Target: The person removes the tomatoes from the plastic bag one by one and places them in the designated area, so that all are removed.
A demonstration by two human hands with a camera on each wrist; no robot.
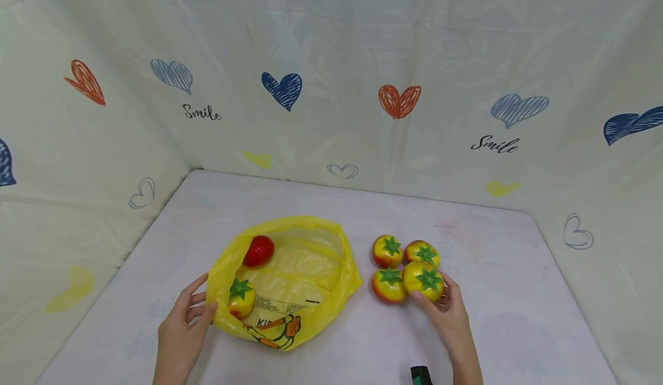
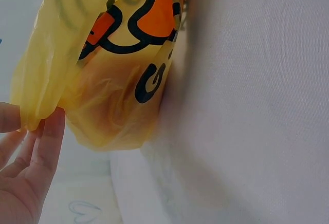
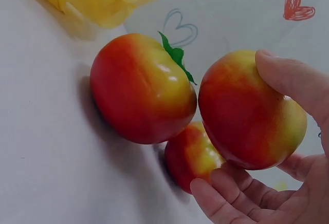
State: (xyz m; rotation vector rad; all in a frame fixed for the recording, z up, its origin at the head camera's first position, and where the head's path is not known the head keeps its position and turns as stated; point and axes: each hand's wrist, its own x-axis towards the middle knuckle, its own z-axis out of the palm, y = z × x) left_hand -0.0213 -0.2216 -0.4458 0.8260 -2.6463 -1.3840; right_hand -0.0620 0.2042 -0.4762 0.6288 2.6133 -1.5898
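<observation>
A yellow plastic bag (image 1: 331, 310) lies with its mouth spread wide, black print and an orange cartoon on it. My left hand (image 1: 182, 324) pinches its left rim between thumb and fingers; the left wrist view shows this hand (image 2: 31, 167) at the bag's edge (image 2: 46, 80). Inside are a red-and-yellow tomato (image 1: 243, 305) with a green calyx and a red round one (image 1: 260, 251), calyx hidden. In my right hand (image 1: 450, 313) is another tomato (image 3: 247, 116), gripped between thumb and fingers and lifted off the table.
Three more tomatoes sit close together beside the held one: a back left one (image 1: 385, 252), a back right one (image 1: 420, 251) and a front one (image 1: 388, 290). A dark cylindrical object (image 1: 420, 375) pokes in at the bottom edge. Heart-printed curtains (image 1: 331, 57) surround the white table (image 1: 497, 258).
</observation>
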